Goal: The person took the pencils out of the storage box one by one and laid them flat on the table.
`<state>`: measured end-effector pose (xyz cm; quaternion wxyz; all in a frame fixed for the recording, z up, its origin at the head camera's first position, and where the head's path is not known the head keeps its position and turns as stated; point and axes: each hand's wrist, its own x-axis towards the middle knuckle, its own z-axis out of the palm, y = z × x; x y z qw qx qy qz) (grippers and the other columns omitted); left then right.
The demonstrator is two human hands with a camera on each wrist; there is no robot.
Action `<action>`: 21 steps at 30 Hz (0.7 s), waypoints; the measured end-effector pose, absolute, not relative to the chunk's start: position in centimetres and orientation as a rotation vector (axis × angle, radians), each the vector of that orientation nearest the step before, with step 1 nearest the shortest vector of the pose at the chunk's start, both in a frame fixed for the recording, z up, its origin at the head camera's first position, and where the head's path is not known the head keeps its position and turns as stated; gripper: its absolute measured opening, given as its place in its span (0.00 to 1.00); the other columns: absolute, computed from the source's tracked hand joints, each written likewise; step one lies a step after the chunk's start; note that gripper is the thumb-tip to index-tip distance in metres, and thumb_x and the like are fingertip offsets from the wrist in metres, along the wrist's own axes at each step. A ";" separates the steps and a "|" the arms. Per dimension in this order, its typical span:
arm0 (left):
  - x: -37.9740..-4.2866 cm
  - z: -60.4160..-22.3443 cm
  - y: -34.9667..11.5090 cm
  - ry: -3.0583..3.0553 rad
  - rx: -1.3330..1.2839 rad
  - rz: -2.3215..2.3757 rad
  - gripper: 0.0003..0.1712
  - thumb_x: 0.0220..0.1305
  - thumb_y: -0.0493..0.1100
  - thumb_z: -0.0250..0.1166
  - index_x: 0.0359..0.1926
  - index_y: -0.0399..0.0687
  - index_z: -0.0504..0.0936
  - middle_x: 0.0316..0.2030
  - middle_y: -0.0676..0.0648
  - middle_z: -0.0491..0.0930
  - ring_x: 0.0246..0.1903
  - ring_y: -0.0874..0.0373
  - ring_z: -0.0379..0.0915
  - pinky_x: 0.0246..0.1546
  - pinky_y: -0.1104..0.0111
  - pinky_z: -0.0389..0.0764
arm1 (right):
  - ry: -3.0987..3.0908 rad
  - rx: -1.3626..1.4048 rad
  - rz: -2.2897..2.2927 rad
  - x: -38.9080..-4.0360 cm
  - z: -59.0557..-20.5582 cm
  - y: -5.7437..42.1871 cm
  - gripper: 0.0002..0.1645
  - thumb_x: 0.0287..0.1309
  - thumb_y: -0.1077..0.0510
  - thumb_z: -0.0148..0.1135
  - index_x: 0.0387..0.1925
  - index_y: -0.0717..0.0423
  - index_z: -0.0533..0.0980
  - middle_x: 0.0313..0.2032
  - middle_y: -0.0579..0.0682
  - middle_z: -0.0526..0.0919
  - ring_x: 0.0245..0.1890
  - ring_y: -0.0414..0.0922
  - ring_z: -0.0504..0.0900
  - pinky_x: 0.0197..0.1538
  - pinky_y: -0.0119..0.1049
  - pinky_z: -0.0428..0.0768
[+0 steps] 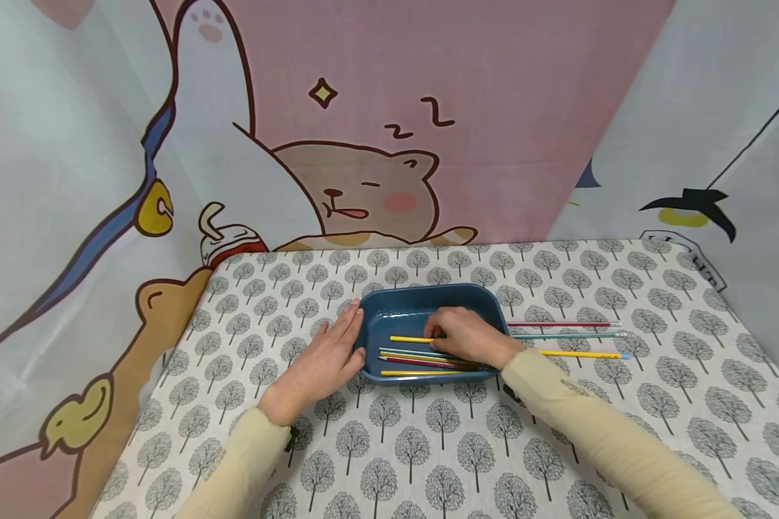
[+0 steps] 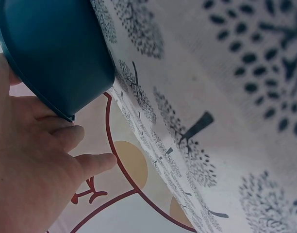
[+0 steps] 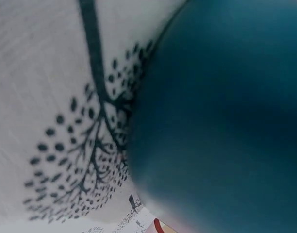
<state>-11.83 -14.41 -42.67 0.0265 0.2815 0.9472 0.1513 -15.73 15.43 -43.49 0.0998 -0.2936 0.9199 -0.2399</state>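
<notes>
A dark blue rectangular tray sits on the table, with several pencils lying lengthwise near its front wall. My right hand reaches inside, its thumb and curled fingers pinching a yellow pencil whose left end sticks out past the fingertips. At the tray's left end, my left hand rests its extended fingers against the rim; the left wrist view shows this hand beside the tray's outer wall. In the right wrist view, the blurred tray wall hides the right hand.
Right of the tray lie a red pencil, a green pencil and a yellow pencil, roughly parallel. The tablecloth has a tree print. A cartoon-printed curtain stands behind the table.
</notes>
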 end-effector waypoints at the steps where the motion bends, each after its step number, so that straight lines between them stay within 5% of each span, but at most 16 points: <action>1: -11.8 -42.7 -14.4 2.929 0.870 0.468 0.40 0.79 0.51 0.52 0.80 0.36 0.50 0.82 0.42 0.41 0.79 0.44 0.46 0.75 0.39 0.54 | 2.718 -0.873 -0.714 -15.8 -43.5 15.4 0.06 0.65 0.62 0.70 0.43 0.55 0.86 0.37 0.44 0.82 0.35 0.40 0.78 0.41 0.38 0.82; 21: -12.3 -42.3 -15.2 2.908 0.905 0.508 0.38 0.82 0.58 0.48 0.82 0.46 0.53 0.82 0.46 0.46 0.80 0.46 0.46 0.75 0.38 0.54 | 2.728 -0.838 -0.727 -15.4 -43.1 15.5 0.06 0.67 0.61 0.67 0.44 0.53 0.86 0.39 0.44 0.82 0.35 0.39 0.79 0.42 0.39 0.82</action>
